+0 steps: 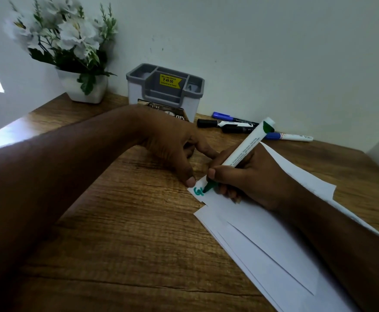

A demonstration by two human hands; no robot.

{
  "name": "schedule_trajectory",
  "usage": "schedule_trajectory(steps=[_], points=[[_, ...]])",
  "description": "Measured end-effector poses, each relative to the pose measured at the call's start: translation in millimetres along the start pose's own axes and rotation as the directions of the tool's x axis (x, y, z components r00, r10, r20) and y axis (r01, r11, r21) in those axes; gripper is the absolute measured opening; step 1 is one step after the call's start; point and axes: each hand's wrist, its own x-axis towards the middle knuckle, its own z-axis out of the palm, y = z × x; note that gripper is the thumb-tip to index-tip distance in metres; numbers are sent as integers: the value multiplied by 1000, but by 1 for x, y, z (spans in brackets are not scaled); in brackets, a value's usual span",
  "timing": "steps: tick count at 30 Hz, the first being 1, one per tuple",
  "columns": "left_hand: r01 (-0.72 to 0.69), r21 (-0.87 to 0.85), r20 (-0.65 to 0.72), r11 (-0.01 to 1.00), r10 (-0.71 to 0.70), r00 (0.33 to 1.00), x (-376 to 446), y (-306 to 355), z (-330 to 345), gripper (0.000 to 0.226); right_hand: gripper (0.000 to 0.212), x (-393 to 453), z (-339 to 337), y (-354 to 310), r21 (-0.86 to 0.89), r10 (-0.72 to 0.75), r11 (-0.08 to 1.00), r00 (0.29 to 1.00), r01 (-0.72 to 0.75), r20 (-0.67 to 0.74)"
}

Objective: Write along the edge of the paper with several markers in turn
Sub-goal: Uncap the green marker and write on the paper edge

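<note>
Head view: right hand [249,176] pinches green marker [242,152], tip on paper [262,221] corner; left hand [172,143], fingers loosely curled, thumb pinning that corner.

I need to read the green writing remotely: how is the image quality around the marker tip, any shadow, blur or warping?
Head view: dim overall, with bright window glare at far left; the green marker tip and lettering stay legible between the right hand and left hand; flowers are soft-blurred; wide-angle warping bends the desk edges.
</note>
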Motion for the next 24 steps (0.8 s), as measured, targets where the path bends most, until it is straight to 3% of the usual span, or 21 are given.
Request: schedule_trajectory(steps=[24], points=[[35, -37, 10, 999, -35, 999, 0, 1, 1, 76, 16, 2, 1, 4, -47, -9, 999, 989, 2, -148]])
